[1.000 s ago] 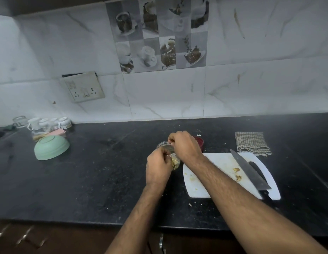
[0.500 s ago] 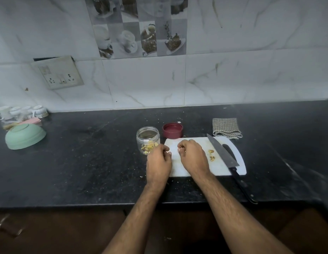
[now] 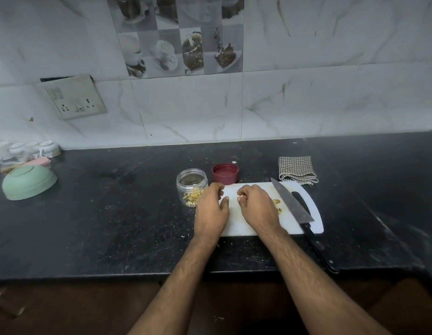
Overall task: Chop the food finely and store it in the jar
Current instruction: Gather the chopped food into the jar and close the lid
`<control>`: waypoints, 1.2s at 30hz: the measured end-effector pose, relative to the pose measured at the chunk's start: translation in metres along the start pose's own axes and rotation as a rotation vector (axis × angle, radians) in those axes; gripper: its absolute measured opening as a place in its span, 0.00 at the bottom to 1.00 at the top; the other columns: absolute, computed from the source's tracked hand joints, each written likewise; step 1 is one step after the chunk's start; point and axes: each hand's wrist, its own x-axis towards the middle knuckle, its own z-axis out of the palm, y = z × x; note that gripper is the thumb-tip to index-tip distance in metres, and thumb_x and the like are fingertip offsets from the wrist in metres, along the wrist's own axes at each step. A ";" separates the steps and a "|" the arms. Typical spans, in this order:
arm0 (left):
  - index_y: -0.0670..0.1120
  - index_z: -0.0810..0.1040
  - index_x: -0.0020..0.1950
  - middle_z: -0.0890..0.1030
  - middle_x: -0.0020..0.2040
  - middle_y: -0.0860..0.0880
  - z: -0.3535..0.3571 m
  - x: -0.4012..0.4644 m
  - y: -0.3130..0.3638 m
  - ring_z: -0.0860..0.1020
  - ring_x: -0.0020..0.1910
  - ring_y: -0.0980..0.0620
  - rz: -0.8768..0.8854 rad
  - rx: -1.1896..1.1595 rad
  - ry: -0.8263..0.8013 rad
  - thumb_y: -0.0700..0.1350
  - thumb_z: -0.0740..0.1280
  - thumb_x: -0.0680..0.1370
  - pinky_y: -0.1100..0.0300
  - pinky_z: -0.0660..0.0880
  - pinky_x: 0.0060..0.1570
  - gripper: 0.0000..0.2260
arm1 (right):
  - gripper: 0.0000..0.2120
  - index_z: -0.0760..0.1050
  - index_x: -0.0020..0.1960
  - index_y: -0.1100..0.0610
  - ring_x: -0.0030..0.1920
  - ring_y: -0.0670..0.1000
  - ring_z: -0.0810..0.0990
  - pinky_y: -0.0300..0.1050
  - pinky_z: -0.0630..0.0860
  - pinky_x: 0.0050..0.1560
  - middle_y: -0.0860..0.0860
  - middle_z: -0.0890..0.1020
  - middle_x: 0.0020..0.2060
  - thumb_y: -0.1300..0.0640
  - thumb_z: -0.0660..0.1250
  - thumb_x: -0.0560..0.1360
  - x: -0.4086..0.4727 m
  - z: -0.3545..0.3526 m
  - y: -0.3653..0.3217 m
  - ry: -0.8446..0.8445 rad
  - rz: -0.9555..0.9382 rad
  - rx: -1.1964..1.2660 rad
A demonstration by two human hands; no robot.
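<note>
A clear plastic jar (image 3: pixel 192 187) stands open on the black counter, with yellow chopped food in its bottom. Its red lid (image 3: pixel 225 174) lies just behind, to the right. My left hand (image 3: pixel 211 211) rests at the left edge of the white cutting board (image 3: pixel 234 222), right beside the jar, fingers curled under. My right hand (image 3: pixel 257 206) rests on the board, fingers curled too. Nothing shows in either hand. A few food bits (image 3: pixel 277 205) lie on the board right of my right hand. A large knife (image 3: pixel 291 201) lies diagonally across the board's right side.
A folded checked cloth (image 3: pixel 297 170) lies behind the board at the right. An upturned green bowl (image 3: pixel 29 181) and several white cups (image 3: pixel 29 148) sit at the far left. The knife's black handle (image 3: pixel 318 247) reaches towards the counter's front edge.
A second ago both hands were at the jar's mouth. They have come back onto the cutting board, leaving the jar standing alone, and the camera has tilted and pulled back.
</note>
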 end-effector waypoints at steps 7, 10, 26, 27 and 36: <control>0.42 0.68 0.77 0.80 0.66 0.46 0.016 0.025 -0.007 0.78 0.63 0.49 -0.003 0.053 -0.059 0.35 0.63 0.79 0.52 0.77 0.63 0.25 | 0.19 0.72 0.72 0.51 0.56 0.51 0.77 0.50 0.77 0.53 0.50 0.77 0.56 0.54 0.66 0.81 0.033 0.013 0.000 -0.012 -0.041 -0.011; 0.43 0.69 0.77 0.81 0.64 0.48 0.025 0.039 -0.008 0.79 0.60 0.52 -0.009 0.064 -0.063 0.32 0.60 0.76 0.55 0.76 0.63 0.28 | 0.25 0.65 0.77 0.49 0.58 0.52 0.75 0.48 0.76 0.53 0.51 0.75 0.57 0.55 0.65 0.81 0.052 0.020 -0.001 -0.055 -0.059 -0.028; 0.43 0.63 0.79 0.82 0.61 0.45 0.038 0.057 0.001 0.81 0.57 0.48 -0.103 0.073 -0.086 0.32 0.60 0.78 0.54 0.78 0.60 0.29 | 0.06 0.82 0.53 0.47 0.49 0.50 0.75 0.49 0.75 0.44 0.46 0.77 0.46 0.49 0.70 0.78 0.091 0.039 0.002 0.094 -0.033 0.060; 0.44 0.61 0.80 0.80 0.65 0.46 0.039 0.057 0.002 0.79 0.62 0.50 -0.092 0.078 -0.076 0.31 0.61 0.77 0.55 0.77 0.63 0.32 | 0.06 0.82 0.54 0.47 0.50 0.49 0.74 0.49 0.74 0.44 0.45 0.77 0.46 0.49 0.70 0.78 0.088 0.035 0.001 0.128 -0.032 0.065; 0.47 0.64 0.79 0.71 0.76 0.50 0.034 0.031 0.031 0.68 0.74 0.50 0.059 0.164 -0.029 0.51 0.80 0.70 0.53 0.71 0.70 0.41 | 0.05 0.85 0.44 0.51 0.36 0.45 0.78 0.40 0.77 0.38 0.48 0.81 0.35 0.55 0.72 0.78 0.038 -0.035 0.004 0.231 0.198 0.789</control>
